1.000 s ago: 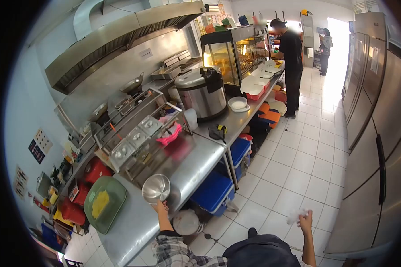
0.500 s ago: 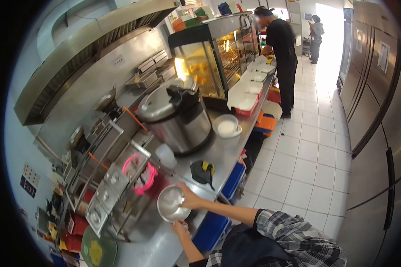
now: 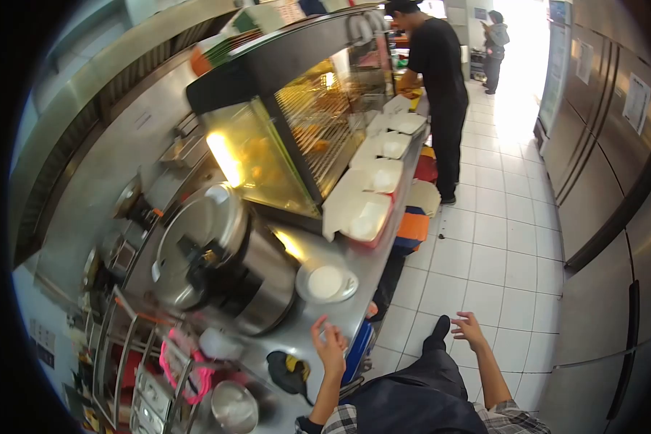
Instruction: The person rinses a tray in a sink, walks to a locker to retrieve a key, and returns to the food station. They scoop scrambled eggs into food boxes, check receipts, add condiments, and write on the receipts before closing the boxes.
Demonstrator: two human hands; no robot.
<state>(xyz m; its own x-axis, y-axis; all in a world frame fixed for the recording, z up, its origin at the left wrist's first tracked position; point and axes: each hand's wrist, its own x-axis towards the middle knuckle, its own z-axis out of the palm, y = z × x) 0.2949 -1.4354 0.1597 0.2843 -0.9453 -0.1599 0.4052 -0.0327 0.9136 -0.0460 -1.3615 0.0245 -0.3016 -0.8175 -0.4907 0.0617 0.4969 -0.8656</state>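
Observation:
My left hand [image 3: 329, 347] is raised over the counter's front edge, fingers apart and holding nothing. It is nearest to a clear bowl of white contents [image 3: 325, 282] and a black and yellow cloth-like item [image 3: 288, 370]. Out over the floor tiles, my right hand [image 3: 469, 330] is also empty, with its fingers spread. A metal bowl [image 3: 234, 407] rests on the counter at the lower left, apart from both hands. Beside it is a bright pink basket [image 3: 184, 369].
A large rice cooker [image 3: 260, 278] and a lit glass warming cabinet [image 3: 253, 155] stand along the counter [image 3: 307, 318]. Open white boxes [image 3: 369, 217] line its edge. A co-worker in black [image 3: 441, 94] stands ahead; another person [image 3: 495, 50] is farther back. Steel refrigerators [image 3: 607, 137] flank the right.
Both hands have let go of the metal bowl, which now sits on the counter. My hands have moved apart, the right one over the floor. The view has shifted forward along the counter.

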